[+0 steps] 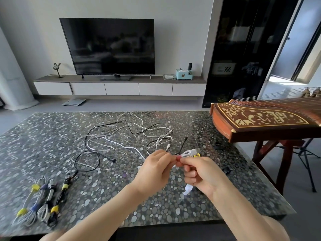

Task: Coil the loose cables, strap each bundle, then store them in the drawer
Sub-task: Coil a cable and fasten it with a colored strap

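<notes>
Both my hands meet above the middle of the counter [52, 136], fingers curled. My left hand [154, 169] and my right hand [203, 176] each pinch the red strap [178, 158] at their fingertips. The strap sits round a folded white cable [188, 152], whose loops and plug stick out on the far side of my fingers. A bit of yellow shows just beside the plug, too small to tell what it is. More white hangs out below my right hand, blurred.

At the near left of the counter lie four strapped bundles [41, 202] side by side, grey and black, tied with yellow and blue straps. Beyond my hands the loose cables [125, 136] sprawl over the middle of the counter, white and black ones crossing each other in open loops. A small black object [226, 170] lies near the right edge.

Past the counter's far right corner a brown zither [260, 119] with pale inlay rests on a red wooden stand. On the floor beyond the counter lies a flat scale [73, 102]. Against the far wall hangs a low cabinet [121, 88] with a row of white drawer fronts, all closed. It carries a television [109, 47], a rabbit figure [57, 69] to the left and a teal box [184, 74] to the right. A dark glass cupboard [243, 49] stands at the far right.
</notes>
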`<state>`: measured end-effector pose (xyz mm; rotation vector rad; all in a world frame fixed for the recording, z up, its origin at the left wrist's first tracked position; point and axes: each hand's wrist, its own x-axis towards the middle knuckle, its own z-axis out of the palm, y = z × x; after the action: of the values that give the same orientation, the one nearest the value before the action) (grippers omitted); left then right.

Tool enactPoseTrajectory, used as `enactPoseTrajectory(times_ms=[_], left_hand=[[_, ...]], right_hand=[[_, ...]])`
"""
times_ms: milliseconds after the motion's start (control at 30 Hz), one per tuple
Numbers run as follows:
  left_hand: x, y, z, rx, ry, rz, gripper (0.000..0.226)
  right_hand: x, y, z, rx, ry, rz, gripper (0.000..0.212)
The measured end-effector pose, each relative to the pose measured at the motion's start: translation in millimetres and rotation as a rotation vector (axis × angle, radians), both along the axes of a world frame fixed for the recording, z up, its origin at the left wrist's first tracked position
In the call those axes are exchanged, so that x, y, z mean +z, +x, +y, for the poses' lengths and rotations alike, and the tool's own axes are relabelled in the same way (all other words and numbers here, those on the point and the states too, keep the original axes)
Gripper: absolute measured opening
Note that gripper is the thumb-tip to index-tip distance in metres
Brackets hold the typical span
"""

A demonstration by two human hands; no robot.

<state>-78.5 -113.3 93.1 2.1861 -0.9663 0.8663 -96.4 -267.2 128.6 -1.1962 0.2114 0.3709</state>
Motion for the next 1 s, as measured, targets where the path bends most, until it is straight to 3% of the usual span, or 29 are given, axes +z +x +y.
enactPoseTrajectory(times_ms=[233, 300, 333, 400, 467, 533, 633, 700, 767, 867, 1000], left_hand=[[8.9, 3.7, -0.6, -0.03, 0.101, -0.024, 0.016], [10.0, 5.0, -0.4, 0.0, 0.024, 0.091, 0.018], [10.4, 4.1, -1.2, 0.016, -0.07, 0.224, 0.019], [14.2, 3.0, -0.3, -0.028, -0.382, 0.661, 0.017], [19.0, 4.7, 3.1, -0.149, -0.731, 1.095, 0.016], [22.7, 5.2, 4.6, -0.299, -0.912, 1.374, 0.015], [25.0, 1.9, -2.7, -0.523, -1.094, 1.601, 0.009], [25.2, 0.4, -5.7, -0.63, -1.228, 1.672, 0.01], [26.0, -1.6, -6.4, -0.69, -1.283, 1.688, 0.015], [27.3, -3.2, -6.5, -0.702, -1.337, 1.679, 0.016], [29.4, -4.2, -8.3, -0.668, -1.488, 1.628, 0.017]], right_hand=[[8.0, -0.4, -0.1, 0.032, -0.065, 0.009, 0.026], [12.7, -2.9, -5.2, 0.076, -0.099, -0.04, 0.03], [14.6, -3.3, -11.1, 0.082, -0.124, -0.09, 0.034], [16.6, -3.5, -26.7, -0.003, -0.197, -0.237, 0.034], [11.5, 0.2, -42.4, -0.209, -0.31, -0.379, 0.032], [2.5, 5.6, -49.6, -0.314, -0.422, -0.42, 0.024], [-10.3, 8.3, -41.1, -0.056, -0.517, -0.456, 0.025], [-14.9, 9.0, -29.9, 0.122, -0.469, -0.513, 0.04], [-16.6, 9.7, -17.6, 0.167, -0.415, -0.579, 0.035], [-17.4, 11.1, -2.4, -0.015, -0.383, -0.663, 0.025], [-20.3, 11.8, 4.6, -0.185, -0.5, -0.745, 0.013]])
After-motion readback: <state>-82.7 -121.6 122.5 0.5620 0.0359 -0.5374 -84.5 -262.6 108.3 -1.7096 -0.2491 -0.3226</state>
